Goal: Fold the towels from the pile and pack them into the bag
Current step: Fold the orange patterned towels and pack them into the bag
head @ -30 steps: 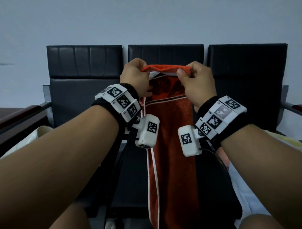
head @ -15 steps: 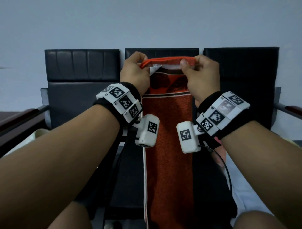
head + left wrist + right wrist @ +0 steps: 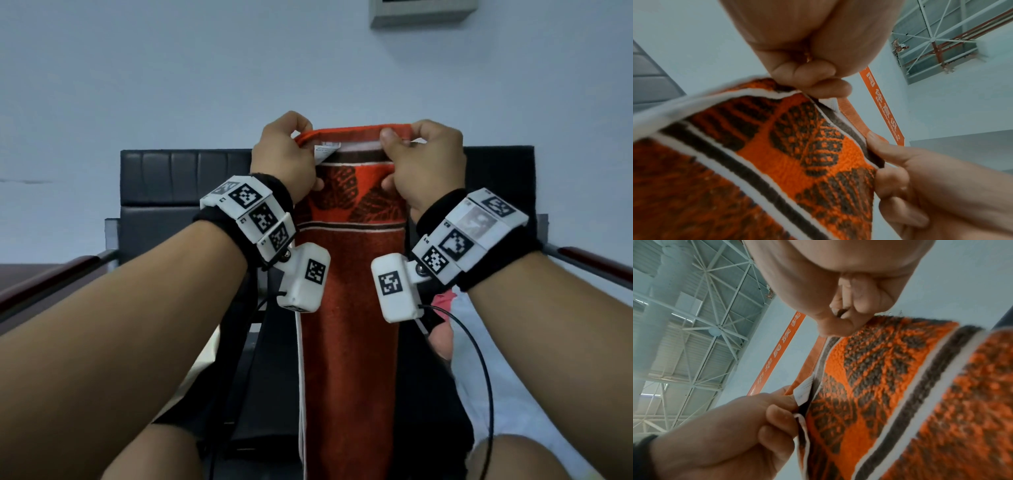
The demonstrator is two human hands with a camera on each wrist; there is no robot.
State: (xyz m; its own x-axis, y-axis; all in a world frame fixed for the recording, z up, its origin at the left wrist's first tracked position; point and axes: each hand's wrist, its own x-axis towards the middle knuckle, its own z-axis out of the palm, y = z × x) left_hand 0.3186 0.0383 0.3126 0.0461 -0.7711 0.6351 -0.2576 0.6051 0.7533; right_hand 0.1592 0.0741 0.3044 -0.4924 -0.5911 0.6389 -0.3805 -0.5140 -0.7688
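While both arms reach forward, the orange towel hangs lengthwise in front of the black chairs. Left hand pinches its top edge at one corner, right hand pinches the other corner, fingers curled over the hem. A white label shows just beside the left hand.
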